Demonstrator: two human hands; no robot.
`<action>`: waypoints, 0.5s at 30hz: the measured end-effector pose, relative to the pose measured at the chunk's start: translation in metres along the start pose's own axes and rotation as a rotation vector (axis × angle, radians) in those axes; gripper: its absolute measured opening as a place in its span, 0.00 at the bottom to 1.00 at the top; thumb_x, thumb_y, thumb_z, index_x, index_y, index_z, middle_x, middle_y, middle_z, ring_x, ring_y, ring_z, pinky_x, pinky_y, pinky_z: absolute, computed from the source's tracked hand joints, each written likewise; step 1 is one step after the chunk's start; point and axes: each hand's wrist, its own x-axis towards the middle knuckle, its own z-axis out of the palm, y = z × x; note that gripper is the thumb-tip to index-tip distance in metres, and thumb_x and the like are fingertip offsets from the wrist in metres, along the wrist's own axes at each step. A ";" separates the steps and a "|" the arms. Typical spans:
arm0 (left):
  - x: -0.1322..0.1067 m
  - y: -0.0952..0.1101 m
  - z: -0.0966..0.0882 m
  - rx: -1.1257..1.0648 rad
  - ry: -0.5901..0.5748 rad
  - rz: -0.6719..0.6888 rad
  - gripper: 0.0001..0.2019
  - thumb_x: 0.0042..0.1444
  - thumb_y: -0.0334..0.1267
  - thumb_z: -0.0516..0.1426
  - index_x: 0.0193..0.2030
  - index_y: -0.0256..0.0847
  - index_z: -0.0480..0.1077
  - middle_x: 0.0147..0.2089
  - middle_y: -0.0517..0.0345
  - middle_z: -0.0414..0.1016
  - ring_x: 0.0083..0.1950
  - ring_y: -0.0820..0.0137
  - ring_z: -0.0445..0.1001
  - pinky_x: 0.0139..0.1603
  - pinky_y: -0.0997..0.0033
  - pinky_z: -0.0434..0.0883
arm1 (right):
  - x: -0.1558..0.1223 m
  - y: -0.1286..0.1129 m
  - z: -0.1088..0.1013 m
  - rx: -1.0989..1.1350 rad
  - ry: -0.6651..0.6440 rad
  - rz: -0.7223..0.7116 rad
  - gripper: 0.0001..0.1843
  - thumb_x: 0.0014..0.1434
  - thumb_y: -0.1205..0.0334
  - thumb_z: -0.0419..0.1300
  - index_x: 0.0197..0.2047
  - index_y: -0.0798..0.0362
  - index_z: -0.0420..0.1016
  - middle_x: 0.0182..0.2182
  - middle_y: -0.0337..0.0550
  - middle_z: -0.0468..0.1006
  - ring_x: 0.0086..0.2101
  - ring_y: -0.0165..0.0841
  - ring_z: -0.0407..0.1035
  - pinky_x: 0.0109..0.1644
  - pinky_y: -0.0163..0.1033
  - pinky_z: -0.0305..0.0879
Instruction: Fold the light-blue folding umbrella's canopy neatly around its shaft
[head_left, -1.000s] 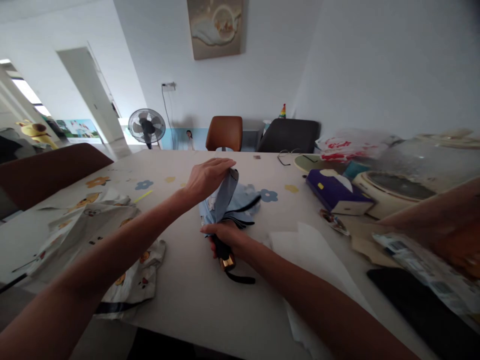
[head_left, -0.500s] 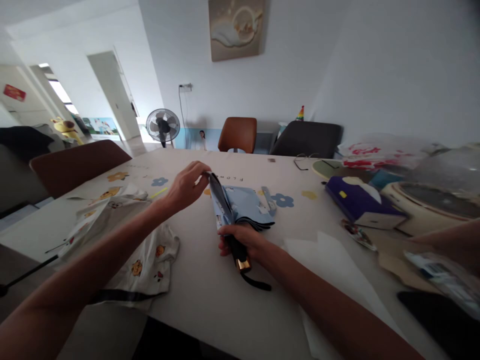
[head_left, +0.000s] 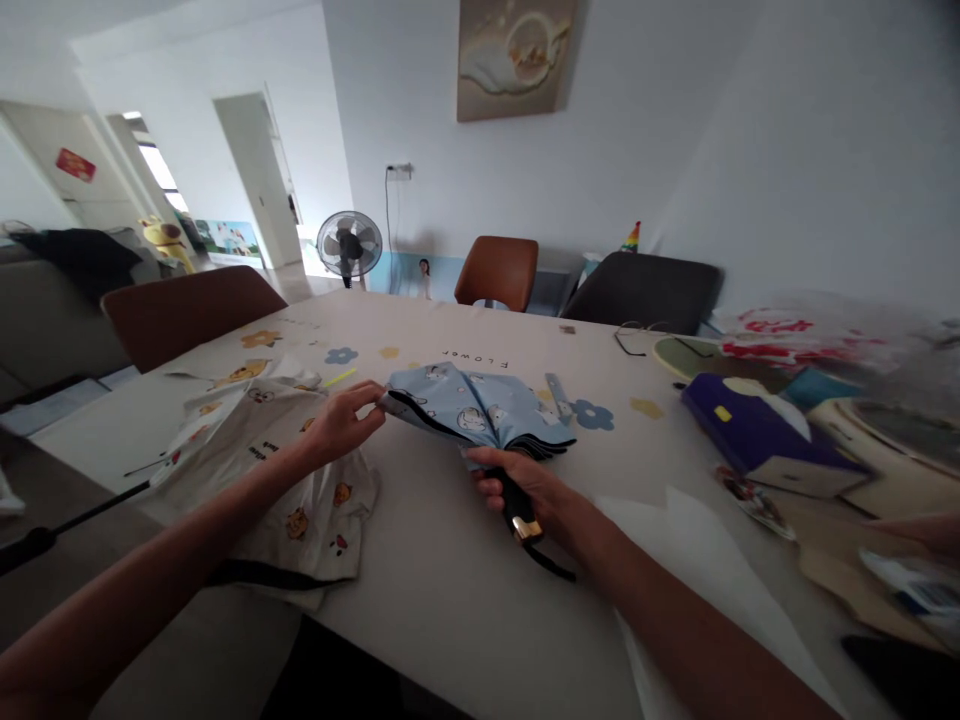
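everything here is placed off the blue umbrella [head_left: 480, 405], since both hands are on it. it lies half collapsed on the table [head_left: 450, 620], roughly mid-view. its long axis runs from the black handle [head_left: 520, 512] at the near-right end up toward the far left, where the canopy spreads in loose pleats.

the right hand [head_left: 525, 485] sits at the umbrella's near end, closed in a full fist around the handle. the gold band and the black wrist strap [head_left: 551, 565] stick out below the fist.

the left hand [head_left: 341, 425] is at the umbrella's left edge, thumb and fingertips pinched tight on the tip of one canopy panel. that panel looks stretched flat between the pinch and the shaft. so the fabric lies up and left of the right hand and directly right of the left one. the left hand is the one on the cloth, and the right only has the handle.

left of the blue umbrella, under the left wrist, is a white umbrella [head_left: 262, 460] with little bear prints. just right of its near end is a white paper sheet [head_left: 697, 560], and well off to the right a purple box [head_left: 757, 440].
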 end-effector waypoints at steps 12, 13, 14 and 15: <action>-0.016 -0.008 0.005 -0.137 -0.033 0.134 0.08 0.51 0.27 0.51 0.35 0.38 0.71 0.41 0.50 0.74 0.47 0.68 0.72 0.51 0.67 0.67 | -0.003 -0.001 0.004 -0.011 0.051 -0.023 0.28 0.52 0.33 0.51 0.26 0.53 0.58 0.16 0.33 0.60 0.12 0.21 0.52 0.09 0.27 0.52; -0.016 -0.008 0.005 -0.144 -0.027 0.147 0.08 0.50 0.27 0.51 0.35 0.38 0.71 0.42 0.50 0.74 0.47 0.68 0.72 0.51 0.66 0.67 | -0.003 -0.001 0.004 -0.018 0.063 -0.031 0.26 0.52 0.36 0.53 0.26 0.53 0.58 0.16 0.33 0.60 0.12 0.20 0.52 0.09 0.27 0.52; -0.016 -0.009 0.005 -0.152 -0.023 0.160 0.09 0.50 0.27 0.51 0.35 0.38 0.71 0.42 0.50 0.74 0.47 0.68 0.72 0.51 0.66 0.68 | -0.002 0.000 0.003 -0.024 0.075 -0.037 0.23 0.53 0.40 0.55 0.27 0.53 0.58 0.16 0.32 0.60 0.12 0.20 0.52 0.09 0.27 0.52; -0.016 -0.009 0.005 -0.160 -0.022 0.172 0.09 0.51 0.27 0.51 0.35 0.38 0.71 0.42 0.50 0.74 0.47 0.68 0.72 0.51 0.66 0.68 | -0.001 0.000 0.003 -0.032 0.086 -0.041 0.20 0.54 0.45 0.57 0.27 0.53 0.58 0.17 0.32 0.60 0.12 0.20 0.52 0.10 0.27 0.52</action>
